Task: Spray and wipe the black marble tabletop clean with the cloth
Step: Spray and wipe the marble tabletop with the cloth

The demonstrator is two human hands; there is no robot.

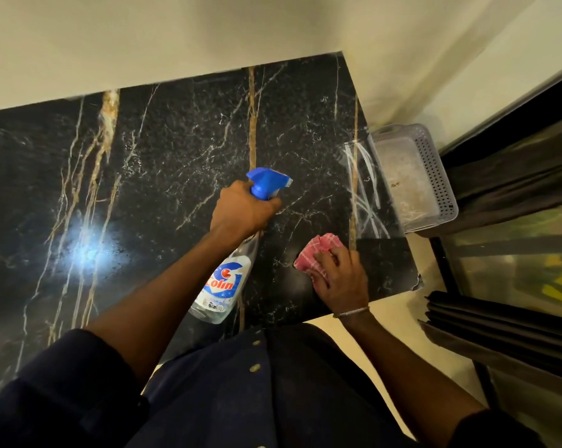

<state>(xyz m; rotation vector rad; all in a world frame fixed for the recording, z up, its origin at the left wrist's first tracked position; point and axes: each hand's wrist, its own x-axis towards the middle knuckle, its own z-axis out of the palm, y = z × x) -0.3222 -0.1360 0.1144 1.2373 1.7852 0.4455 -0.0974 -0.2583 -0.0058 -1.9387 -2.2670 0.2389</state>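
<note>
The black marble tabletop [176, 150], veined in gold and white, fills the middle of the head view. My left hand [241, 211] grips the neck of a clear spray bottle [223, 282] with a blue trigger head, held above the marble with the nozzle pointing away to the right. My right hand [341, 276] holds a crumpled red-and-white checked cloth [315, 250] down on the marble near the table's right front corner. The cloth's near part is hidden under my fingers.
A cream wall borders the table's far edge. A grey perforated plastic basket [434, 163] stands just past the right edge. Dark curtains [499, 318] and a glass pane lie further right. A light glare shows on the marble at the left. The front right corner looks chipped.
</note>
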